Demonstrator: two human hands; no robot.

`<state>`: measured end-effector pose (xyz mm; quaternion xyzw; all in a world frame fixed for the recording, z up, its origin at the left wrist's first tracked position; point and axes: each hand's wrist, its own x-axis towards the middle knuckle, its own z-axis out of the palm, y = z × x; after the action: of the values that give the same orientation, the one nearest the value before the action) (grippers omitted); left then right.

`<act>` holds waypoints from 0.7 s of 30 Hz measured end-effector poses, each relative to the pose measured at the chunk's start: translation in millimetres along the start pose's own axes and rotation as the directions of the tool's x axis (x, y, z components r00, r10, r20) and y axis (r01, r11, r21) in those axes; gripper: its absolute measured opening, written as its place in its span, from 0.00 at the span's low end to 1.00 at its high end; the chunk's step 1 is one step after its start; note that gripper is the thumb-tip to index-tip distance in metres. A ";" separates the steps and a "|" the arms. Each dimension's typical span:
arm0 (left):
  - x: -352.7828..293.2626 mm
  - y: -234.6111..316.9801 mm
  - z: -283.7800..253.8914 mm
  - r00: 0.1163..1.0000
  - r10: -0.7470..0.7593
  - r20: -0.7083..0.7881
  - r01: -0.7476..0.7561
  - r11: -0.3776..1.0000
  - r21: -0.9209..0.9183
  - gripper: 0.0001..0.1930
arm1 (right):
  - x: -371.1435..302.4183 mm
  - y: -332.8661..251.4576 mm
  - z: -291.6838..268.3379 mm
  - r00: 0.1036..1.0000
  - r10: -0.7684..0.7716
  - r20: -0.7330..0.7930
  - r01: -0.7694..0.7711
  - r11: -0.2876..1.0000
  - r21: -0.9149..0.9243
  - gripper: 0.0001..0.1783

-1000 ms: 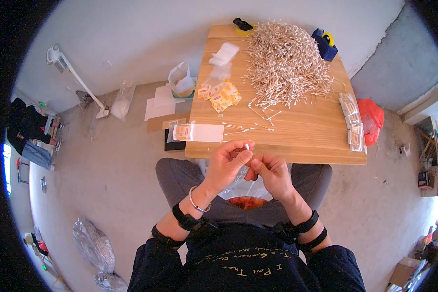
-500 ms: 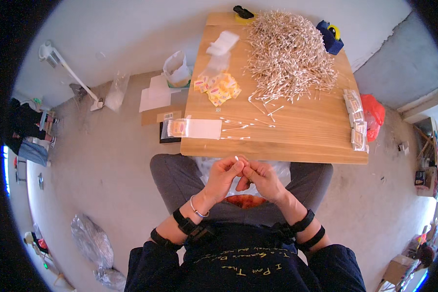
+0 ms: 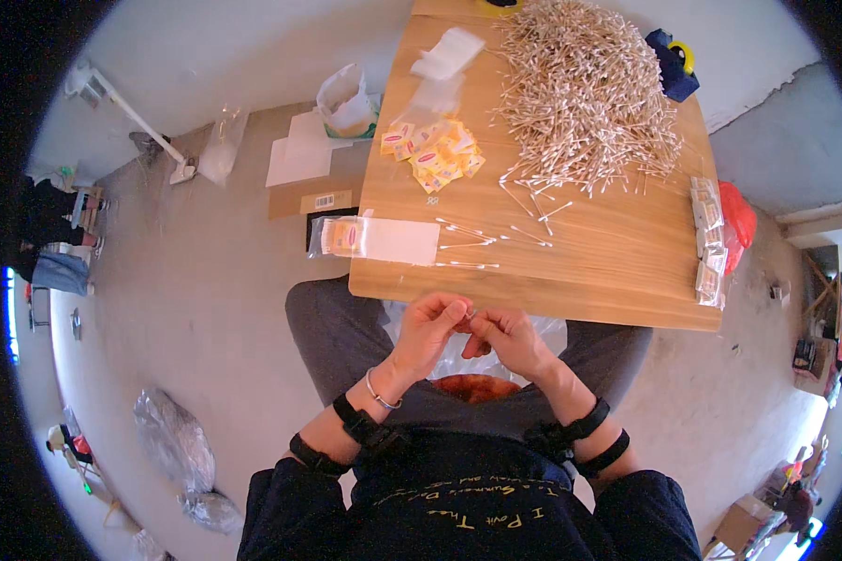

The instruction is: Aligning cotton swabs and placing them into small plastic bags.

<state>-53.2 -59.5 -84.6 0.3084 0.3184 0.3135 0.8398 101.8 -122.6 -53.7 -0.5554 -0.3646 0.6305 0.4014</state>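
Just in front of the table's near edge, above my lap, my left hand and my right hand meet at the fingertips. Both are closed in a pinch around a cotton swab, of which the fingers hide nearly everything. On the table, several loose cotton swabs lie beside a white card strip. A clear packet of swabs with a yellow-and-white label rests on the strip's left end, overhanging the table edge. A large heap of cotton swabs covers the far right.
Yellow printed cards lie in a pile at the table's left, near white sheets. Filled packets line the right edge, beside a red bag. A dark blue holder with yellow tape stands far right. A lined bin stands left.
My fingertips have shifted slightly, and the white swab tip that showed above my left thumb is now mostly hidden. The whole view has turned a little; the things on the table stay put.
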 end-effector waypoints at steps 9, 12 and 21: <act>9.8 6.2 -13.4 0.997 -0.022 -0.080 0.048 0.942 0.332 0.07 | 25.0 0.6 -7.6 0.992 -0.074 -0.099 0.044 0.958 -0.282 0.09; 16.6 9.6 -20.1 0.983 0.092 -0.162 0.023 0.801 0.598 0.10 | 40.5 2.1 -13.0 0.925 -0.343 -0.162 0.153 0.728 -0.668 0.07; 62.8 36.7 -14.9 0.793 0.477 0.379 -0.385 -0.089 0.919 0.38 | 67.1 -3.7 -26.4 0.755 -0.629 -0.183 0.041 0.323 -0.946 0.29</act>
<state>-38.4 13.1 -88.8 0.8572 0.3535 0.2788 0.2499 124.4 -59.5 -80.8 -0.7344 -0.6311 0.0470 0.2455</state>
